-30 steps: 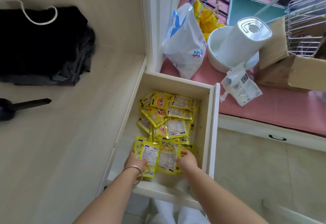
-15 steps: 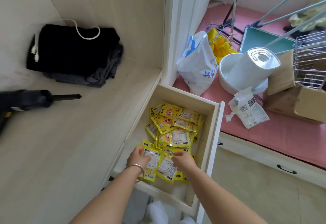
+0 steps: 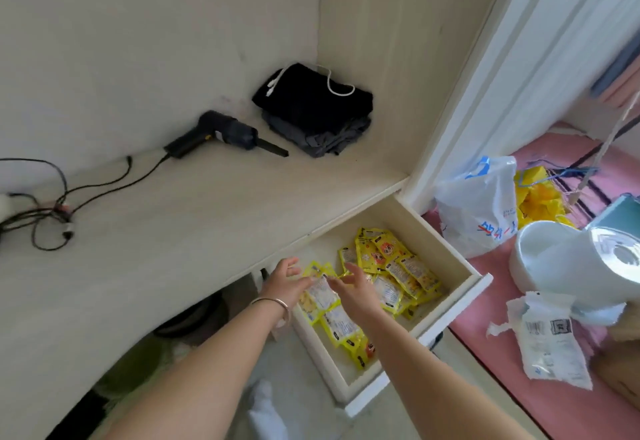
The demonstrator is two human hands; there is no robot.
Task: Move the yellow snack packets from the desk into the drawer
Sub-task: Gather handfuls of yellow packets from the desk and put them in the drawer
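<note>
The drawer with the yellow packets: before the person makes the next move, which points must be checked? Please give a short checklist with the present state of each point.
1. Drawer pulled open: ok.
2. Yellow snack packets lie inside the drawer, none hanging over its walls: ok.
3. Packets left on the desk: none on the visible part, ok; only a black handheld tool, cables and folded dark clothes lie there.
4. Left hand free: ok, fingers spread, holding nothing.
5. Right hand free: ok, fingers straight above the packets.
6. Packets flat enough for the drawer to shut: cannot tell, the pile overlaps.
</note>
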